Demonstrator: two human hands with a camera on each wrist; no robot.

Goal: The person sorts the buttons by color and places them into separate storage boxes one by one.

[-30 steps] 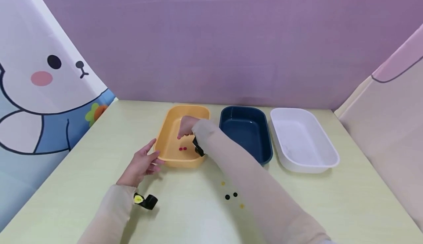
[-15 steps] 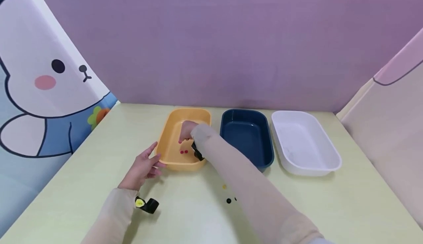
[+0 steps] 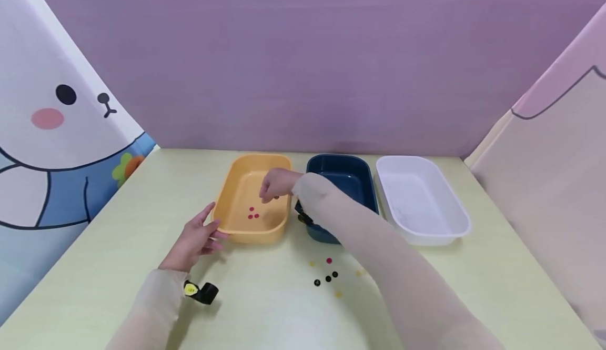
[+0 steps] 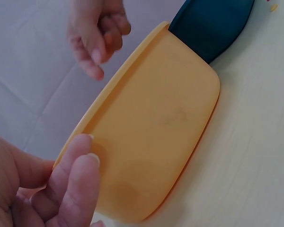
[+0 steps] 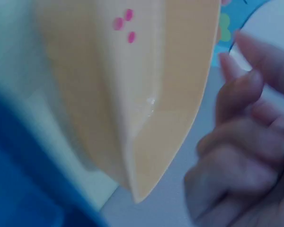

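Left tray (image 3: 239,195): on the table (image 3: 265,297), at the row's left end, its near left corner touched by the left hand (image 3: 191,240)
Three discs (image 3: 250,217): in the left tray, on its floor
Right hand (image 3: 278,183): above the left tray's right side
Middle tray (image 3: 350,184): between the other two
Right tray (image 3: 421,197): at the row's right end
Loose discs (image 3: 329,279): on the table before the middle tray
Backdrop (image 3: 303,60): behind all three trays
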